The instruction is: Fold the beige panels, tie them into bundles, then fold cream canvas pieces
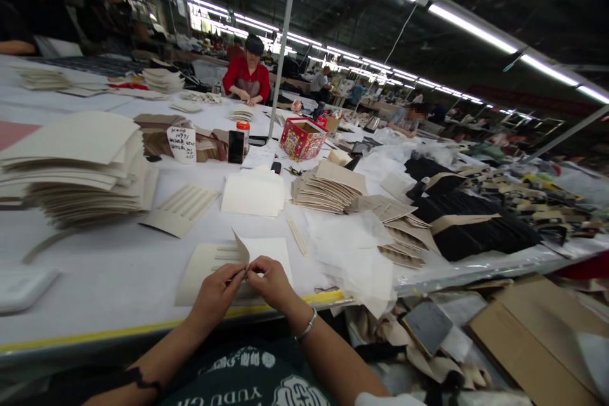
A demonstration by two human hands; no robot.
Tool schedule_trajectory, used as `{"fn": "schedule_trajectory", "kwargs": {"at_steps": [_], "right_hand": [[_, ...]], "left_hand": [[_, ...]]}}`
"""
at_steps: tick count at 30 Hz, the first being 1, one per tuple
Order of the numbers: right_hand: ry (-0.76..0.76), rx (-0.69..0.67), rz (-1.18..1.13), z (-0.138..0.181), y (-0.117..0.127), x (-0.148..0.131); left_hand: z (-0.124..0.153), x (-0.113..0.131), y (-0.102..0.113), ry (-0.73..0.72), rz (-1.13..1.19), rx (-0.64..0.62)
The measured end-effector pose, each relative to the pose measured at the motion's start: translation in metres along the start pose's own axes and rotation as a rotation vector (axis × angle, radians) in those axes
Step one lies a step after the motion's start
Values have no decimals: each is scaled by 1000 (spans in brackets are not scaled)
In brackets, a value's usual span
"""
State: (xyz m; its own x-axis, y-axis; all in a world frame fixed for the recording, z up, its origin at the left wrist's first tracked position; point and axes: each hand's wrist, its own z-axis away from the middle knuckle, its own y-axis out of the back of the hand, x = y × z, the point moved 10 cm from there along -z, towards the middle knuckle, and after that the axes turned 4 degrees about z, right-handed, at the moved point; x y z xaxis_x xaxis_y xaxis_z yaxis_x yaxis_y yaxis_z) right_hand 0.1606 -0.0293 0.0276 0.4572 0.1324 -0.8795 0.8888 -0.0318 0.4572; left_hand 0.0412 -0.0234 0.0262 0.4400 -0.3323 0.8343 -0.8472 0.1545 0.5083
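Note:
Close to the table's front edge, my left hand (219, 288) and my right hand (271, 280) meet with fingertips pinched together. Between them is the edge of a cream slotted panel (195, 274), whose far corner curls upward. Under and behind my right hand lies a white sheet (278, 250). The exact edge in my fingertips is partly hidden by the fingers. Just beyond, another cream panel with raised strips (183, 206) lies flat, beside a pile of white sheets (254, 192). Two thin cream strips (298, 236) rest to the right.
A tall stack of cream panels (90, 168) stands at left, with a white device (23, 288) nearer. Tan stacks (328, 187), crumpled clear plastic (349, 247), a red box (303, 139) and a phone (236, 146) occupy the table. A person in red (247, 76) works across it.

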Motion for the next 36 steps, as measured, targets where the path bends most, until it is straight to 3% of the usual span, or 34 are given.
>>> {"fn": "schedule_trajectory", "kwargs": {"at_steps": [7,15,20,25,29,32,34,36], "right_hand": [[-162,-78,-307,-3,2,21],[94,-95,47,-5,10,-10],[18,-117,-9,-7,7,1],[27,-153,-33,-6,2,3],[-97,-207,-248,-9,-2,12],[-192,-45,-530,-23,34,34],[-228,215,-578,-27,90,62],[-290,484,-361,-16,160,91]], "left_hand": [[-2,-21,-21,215,208,-130],[-4,-16,-25,174,219,-238],[-2,-24,-30,295,397,-224],[-3,-21,-34,314,433,-247],[-8,-23,-31,383,476,-233],[-13,-43,-15,509,584,-81],[-15,-60,2,572,678,73],[-17,-71,18,580,719,185]]}}
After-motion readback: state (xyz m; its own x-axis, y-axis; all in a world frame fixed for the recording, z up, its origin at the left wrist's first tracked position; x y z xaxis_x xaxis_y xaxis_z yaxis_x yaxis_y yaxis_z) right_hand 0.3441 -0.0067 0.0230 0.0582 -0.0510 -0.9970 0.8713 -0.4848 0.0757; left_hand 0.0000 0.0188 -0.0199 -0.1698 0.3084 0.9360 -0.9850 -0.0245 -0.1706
